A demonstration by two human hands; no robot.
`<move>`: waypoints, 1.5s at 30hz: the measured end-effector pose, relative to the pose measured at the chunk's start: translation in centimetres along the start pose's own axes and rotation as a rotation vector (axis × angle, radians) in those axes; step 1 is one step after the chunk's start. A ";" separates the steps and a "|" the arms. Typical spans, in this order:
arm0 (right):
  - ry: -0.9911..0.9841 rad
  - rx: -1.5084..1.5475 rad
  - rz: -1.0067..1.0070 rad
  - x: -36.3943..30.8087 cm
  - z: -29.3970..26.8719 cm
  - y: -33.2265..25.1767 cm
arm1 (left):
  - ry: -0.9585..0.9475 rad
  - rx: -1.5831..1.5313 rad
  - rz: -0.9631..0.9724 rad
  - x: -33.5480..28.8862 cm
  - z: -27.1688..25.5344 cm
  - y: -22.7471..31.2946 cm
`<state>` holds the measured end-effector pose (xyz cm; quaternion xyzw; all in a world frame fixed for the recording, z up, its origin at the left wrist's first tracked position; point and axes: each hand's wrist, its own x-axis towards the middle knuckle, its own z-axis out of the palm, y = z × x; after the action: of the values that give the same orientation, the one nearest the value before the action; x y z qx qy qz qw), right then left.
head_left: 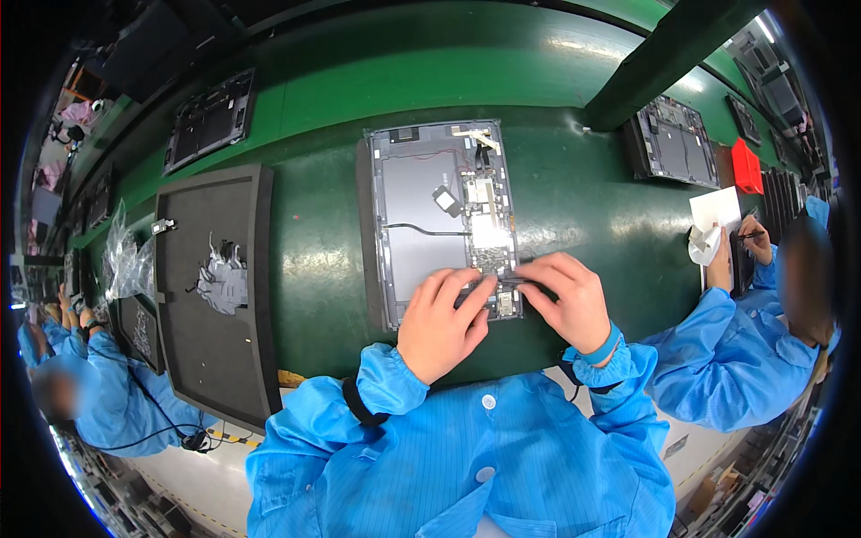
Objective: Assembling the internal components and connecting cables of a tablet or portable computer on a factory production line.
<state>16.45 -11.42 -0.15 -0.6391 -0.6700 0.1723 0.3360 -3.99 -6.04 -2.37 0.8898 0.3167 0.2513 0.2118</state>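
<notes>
In front of me an opened tablet-like device chassis (408, 193) lies on the green bench, with a circuit board (489, 215) along its right side. Both my hands are at the lower part of that board. My left hand (441, 321) rests over the chassis's lower edge, its thumb and fingertips closed at a small dark piece. From the right, my right hand (572, 298) pinches at the same spot. The fingers mostly cover what lies between them. Farther up, a small black part with a white face (446, 201) and a black cable (426, 231) sit in the chassis.
To my left stands a black foam tray (211, 359) holding a pile of grey flexible pieces (222, 278). Clear plastic bags (128, 260) lie beyond it. More opened chassis (211, 121) sit farther off. A green post (673, 58) rises at right, near a red bin (746, 166). Co-workers sit both sides.
</notes>
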 end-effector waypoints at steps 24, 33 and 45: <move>-0.191 -0.224 -0.299 2.3 -1.0 -1.5 | 0.025 -0.145 -0.051 0.1 -0.5 -0.6; -0.324 -0.149 -0.304 3.1 -1.3 -0.7 | 0.062 -0.357 -0.112 -0.4 -1.1 -0.6; -0.212 -0.081 -0.236 1.9 -0.8 -0.2 | 0.387 -0.007 -0.413 -2.0 -5.7 -5.0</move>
<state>16.97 -9.73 1.01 -0.5473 -0.7785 0.1709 0.2553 -10.94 -2.60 -1.21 0.7413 0.5248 0.3691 0.1972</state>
